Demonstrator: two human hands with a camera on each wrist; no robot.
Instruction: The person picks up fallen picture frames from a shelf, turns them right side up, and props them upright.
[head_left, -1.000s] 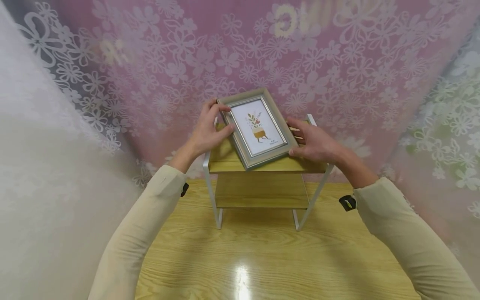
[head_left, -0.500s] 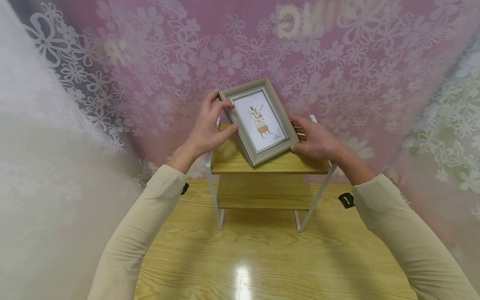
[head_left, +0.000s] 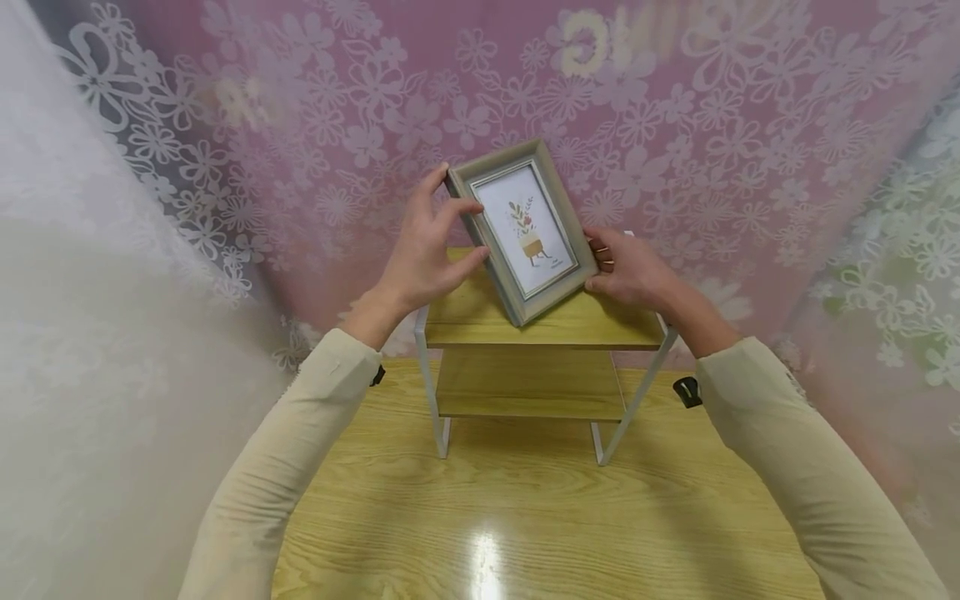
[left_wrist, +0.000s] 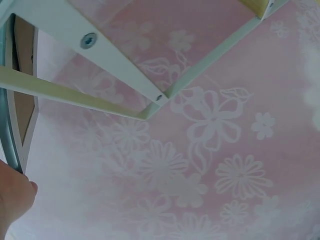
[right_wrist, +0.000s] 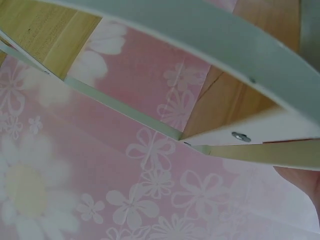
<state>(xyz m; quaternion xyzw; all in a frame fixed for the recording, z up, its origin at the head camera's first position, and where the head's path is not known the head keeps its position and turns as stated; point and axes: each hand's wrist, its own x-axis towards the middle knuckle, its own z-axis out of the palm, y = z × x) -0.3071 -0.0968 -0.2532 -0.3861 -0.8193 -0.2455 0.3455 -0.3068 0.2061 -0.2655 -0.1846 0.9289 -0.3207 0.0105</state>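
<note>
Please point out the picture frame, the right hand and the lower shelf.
Picture frame (head_left: 524, 232), head view, middle of its print.
Right hand (head_left: 631, 268), head view, middle of hand.
Lower shelf (head_left: 531, 385), head view, top surface.

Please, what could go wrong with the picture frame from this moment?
The picture frame is tilted and held at its edges by the left hand and right hand, so it might slip or twist.

Its lowest corner points down over the top board, so it could knock or scratch it; whether they touch is unclear.
</note>
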